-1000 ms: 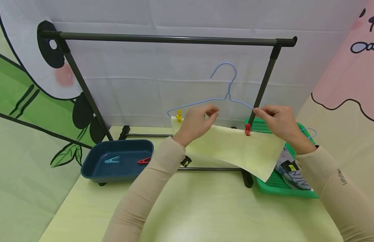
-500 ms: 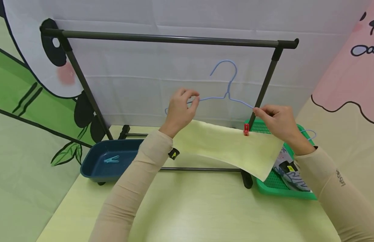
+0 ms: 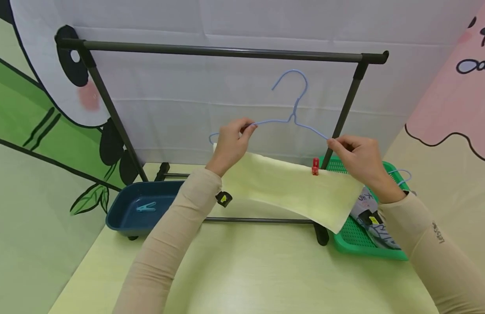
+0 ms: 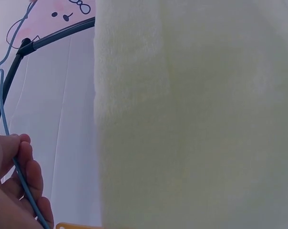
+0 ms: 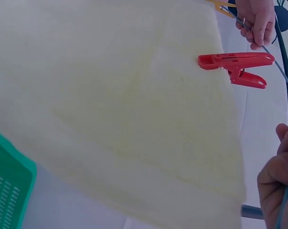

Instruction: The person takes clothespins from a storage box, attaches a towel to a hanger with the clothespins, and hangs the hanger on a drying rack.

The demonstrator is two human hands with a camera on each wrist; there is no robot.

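Note:
A thin blue hanger (image 3: 294, 114) is held up between both hands, its hook pointing upward below the rack's top bar. My left hand (image 3: 232, 144) pinches its left arm, and my right hand (image 3: 358, 159) pinches the right arm near its end. Below the wire hangs a pale yellow cloth (image 3: 281, 187). A red clothespin (image 3: 315, 167) grips the cloth's upper edge toward the right. At the cloth's other end, a yellow clothespin (image 5: 224, 6) shows in the right wrist view; in the head view the left hand hides it.
A dark rack (image 3: 227, 51) spans the table behind the hands. On the left stands a blue basin (image 3: 118, 224) with a light blue clothespin (image 3: 146, 207) in it. At right, a green basket (image 3: 368, 253) holds patterned fabric (image 3: 377, 231) and another hanger (image 3: 408, 176).
My left hand has shifted left along the hanger and now pinches its left arm; before, its fingers were off the wire. The hanger and cloth have risen slightly; the right hand has kept its pinch.

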